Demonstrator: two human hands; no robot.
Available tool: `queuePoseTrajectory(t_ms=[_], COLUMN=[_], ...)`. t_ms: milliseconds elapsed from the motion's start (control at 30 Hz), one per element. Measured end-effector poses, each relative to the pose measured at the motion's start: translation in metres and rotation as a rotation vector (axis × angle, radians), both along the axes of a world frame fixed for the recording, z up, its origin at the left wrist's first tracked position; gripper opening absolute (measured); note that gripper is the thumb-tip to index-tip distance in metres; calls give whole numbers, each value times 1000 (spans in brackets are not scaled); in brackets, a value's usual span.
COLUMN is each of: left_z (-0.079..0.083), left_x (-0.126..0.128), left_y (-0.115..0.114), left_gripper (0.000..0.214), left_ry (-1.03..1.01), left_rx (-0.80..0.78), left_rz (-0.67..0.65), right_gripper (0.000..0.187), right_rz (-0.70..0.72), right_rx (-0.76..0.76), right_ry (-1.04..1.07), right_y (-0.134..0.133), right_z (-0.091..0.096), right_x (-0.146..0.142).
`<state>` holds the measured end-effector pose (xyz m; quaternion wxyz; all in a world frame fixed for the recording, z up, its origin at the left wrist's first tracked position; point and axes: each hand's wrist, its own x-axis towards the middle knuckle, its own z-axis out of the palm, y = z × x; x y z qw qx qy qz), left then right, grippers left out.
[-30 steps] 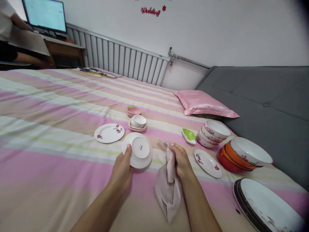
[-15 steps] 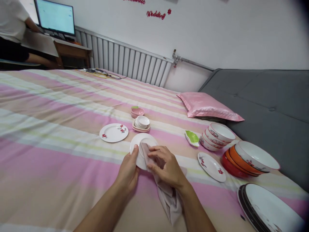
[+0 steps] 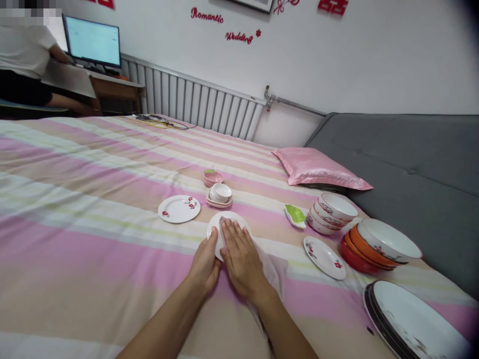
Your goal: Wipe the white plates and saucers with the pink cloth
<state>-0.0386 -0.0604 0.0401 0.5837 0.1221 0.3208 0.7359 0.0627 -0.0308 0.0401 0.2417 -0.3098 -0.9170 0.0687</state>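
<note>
My left hand (image 3: 206,262) grips the near left edge of a small white plate (image 3: 236,219), thumb on its rim. My right hand (image 3: 240,257) lies flat over the plate with fingers stretched out, pressing a pale grey cloth (image 3: 272,267) against it. The cloth trails out under my right palm and wrist toward the right. The plate is held just above the striped pink bedspread (image 3: 93,199).
A flowered plate (image 3: 179,208) lies to the left, and small stacked saucers (image 3: 219,194) with pink dishes (image 3: 213,177) sit beyond. Right: a green dish (image 3: 295,215), another flowered plate (image 3: 324,257), stacked bowls (image 3: 331,212), orange-red bowls (image 3: 377,246), large plates (image 3: 411,324). A person sits at a far-left desk.
My right hand brought the cloth from beside the plate onto it and flattened over it. The left hand kept its hold on the plate. The camera view tilted upward.
</note>
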Motion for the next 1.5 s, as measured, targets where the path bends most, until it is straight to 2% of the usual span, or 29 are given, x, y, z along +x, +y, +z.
queuePoseTrajectory(t_ms=[233, 433, 533, 733, 900, 1000, 1233, 1500], left_z=[-13, -14, -17, -20, -16, -17, -19, -18], left_x=[2, 5, 5, 6, 13, 17, 22, 23], left_y=[-12, -49, -69, -101, -129, -146, -173, -172], left_gripper=[34, 36, 38, 36, 35, 32, 27, 24], left_ry=[-20, -46, -64, -55, 8, 64, 137, 105], left_rx=[40, 31, -5, -61, -77, -73, -41, -69], left_rz=[-122, -173, -161, -51, -41, -78, -182, -153], right_gripper=[56, 60, 60, 47, 43, 43, 41, 41], right_rz=[-292, -413, -406, -270, -159, -129, -204, -307], right_rx=[-18, -30, -49, -47, -27, -17, -24, -29], right_ry=[75, 137, 159, 211, 214, 220, 287, 359], right_y=[-19, -58, -80, -114, -146, -167, -190, -190], right_z=[-17, -26, -31, -39, -34, -32, -31, -26], right_x=[-7, -5, -1, 17, 35, 39, 35, 33])
